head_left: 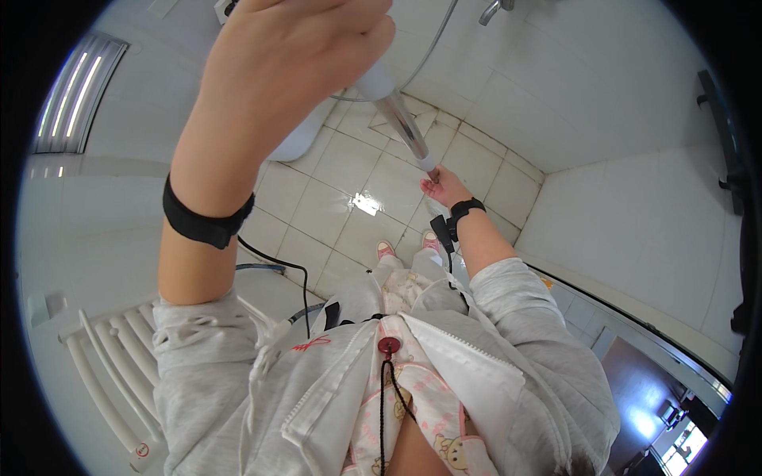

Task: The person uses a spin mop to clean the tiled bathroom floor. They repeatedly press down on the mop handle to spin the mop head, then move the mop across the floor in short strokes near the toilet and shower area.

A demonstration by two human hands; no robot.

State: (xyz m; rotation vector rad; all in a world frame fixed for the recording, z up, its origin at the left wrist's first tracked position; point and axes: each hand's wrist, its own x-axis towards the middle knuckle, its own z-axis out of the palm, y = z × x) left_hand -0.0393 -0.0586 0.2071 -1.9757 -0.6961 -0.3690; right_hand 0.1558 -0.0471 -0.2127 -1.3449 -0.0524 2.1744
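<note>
My left hand (305, 47) is raised high at the top of the view, closed in a fist around the white end of a pole. The pole (403, 123) has a shiny metal shaft and slants down to the right, away from that fist. Lower down, my right hand (448, 187) has its fingers curled at the pole's far end, by a white collar. Whatever the left fist encloses, including the pole's upper tip, is hidden or out of view.
Wet-looking pale floor tiles (317, 190) lie below, with pink shoes (386, 249) on them. A white rounded fixture (300, 143) stands at left. A white towel radiator (111, 373) is at lower left, a metal tap (492, 11) at top. Black cables (305, 278) hang near my waist.
</note>
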